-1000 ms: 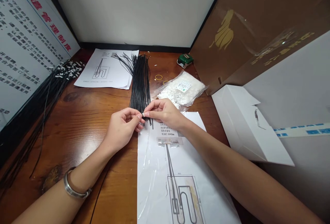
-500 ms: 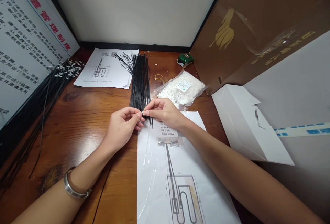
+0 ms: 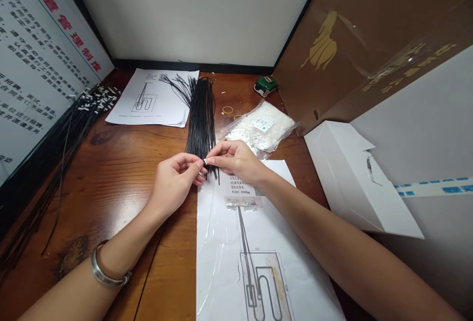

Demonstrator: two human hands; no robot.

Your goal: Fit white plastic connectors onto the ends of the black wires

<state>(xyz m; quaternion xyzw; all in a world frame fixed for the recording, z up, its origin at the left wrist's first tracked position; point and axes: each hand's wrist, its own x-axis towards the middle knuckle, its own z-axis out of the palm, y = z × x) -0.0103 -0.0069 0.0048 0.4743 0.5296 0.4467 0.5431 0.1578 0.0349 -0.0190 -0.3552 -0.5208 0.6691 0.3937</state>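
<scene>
My left hand [image 3: 176, 181] and my right hand [image 3: 236, 160] meet fingertip to fingertip at the near end of a bundle of thin black wires [image 3: 201, 116] lying on the wooden desk [image 3: 121, 163]. Both hands are pinched shut. Between the fingertips sits a tiny white piece, too small to name. The right hand also seems to pinch a wire end. A bag of small white connectors [image 3: 261, 126] lies just behind my right hand. Under my right forearm is a printed sheet in a clear sleeve [image 3: 244, 242] with a wire sample on it.
More black wires with white ends [image 3: 66, 128] lie along the left wall. A second drawing sheet [image 3: 153, 98] is at the back, a green tape measure [image 3: 265, 86] and rubber bands [image 3: 227, 110] beyond the bundle. A white open box [image 3: 351, 178] and brown cardboard [image 3: 351, 40] stand on the right.
</scene>
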